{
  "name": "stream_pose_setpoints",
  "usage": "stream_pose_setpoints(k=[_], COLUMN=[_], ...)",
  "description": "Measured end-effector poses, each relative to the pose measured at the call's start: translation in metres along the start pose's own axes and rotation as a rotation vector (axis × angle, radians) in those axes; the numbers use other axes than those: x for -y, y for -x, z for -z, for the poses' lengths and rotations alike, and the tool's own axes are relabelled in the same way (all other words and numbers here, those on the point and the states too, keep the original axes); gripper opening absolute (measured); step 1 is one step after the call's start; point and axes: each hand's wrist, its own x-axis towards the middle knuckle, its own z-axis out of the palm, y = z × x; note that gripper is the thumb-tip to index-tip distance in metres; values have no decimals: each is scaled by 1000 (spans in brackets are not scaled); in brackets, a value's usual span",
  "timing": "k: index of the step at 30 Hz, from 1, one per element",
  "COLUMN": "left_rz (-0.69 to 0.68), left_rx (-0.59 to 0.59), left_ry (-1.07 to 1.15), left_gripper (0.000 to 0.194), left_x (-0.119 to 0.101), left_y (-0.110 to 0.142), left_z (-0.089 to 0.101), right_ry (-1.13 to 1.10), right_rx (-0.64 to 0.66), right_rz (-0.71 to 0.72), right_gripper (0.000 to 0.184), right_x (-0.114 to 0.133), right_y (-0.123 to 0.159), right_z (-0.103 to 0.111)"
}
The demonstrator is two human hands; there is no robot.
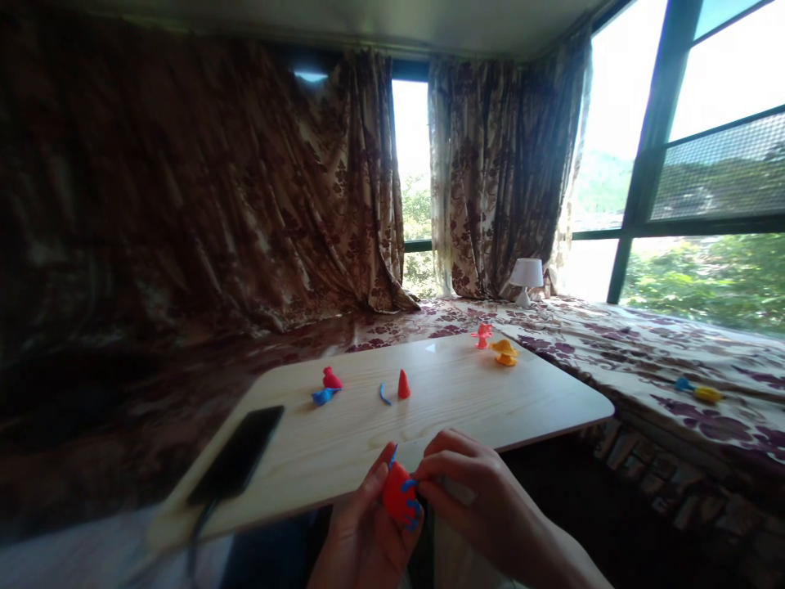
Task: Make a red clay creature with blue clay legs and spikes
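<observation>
Red piece (396,491) with blue trim is in the left hand (359,523), up off the surface (343,446), just past its near edge on the wearer's side. Long axis looks tilted: upper end leans left, lower end runs down to the right; the fingers cover part of it, so exact shape is unclear. Left hand cradles it from left and below, thumb along the left flank. Right hand (482,483) comes in from the right, thumb and forefinger pinching a blue strip (408,485) at the piece's right side; can't tell if that strip is stuck on or loose. Key relation: piece sits between the two hands, gripped by the left, right fingertips at its right flank. Farther out on the surface: red cone (403,384) upright, thin blue strand (384,394) just left of it.
</observation>
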Motion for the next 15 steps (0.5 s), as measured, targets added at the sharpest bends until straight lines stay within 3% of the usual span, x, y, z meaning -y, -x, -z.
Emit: stream_pose_setpoints(k=[7, 15], left_rz=[-28, -66], left_rx=[-5, -81], left_ry=[-11, -57], left_gripper=[37, 41], left_x=[-2, 1], left_y=[1, 4], left_z=[0, -7], right_ry=[-237, -290], right_rx=[52, 59], right_rz=[-120, -174], right_gripper=[17, 17], right_x=[1, -2], right_y=[2, 2], right_z=[3, -8])
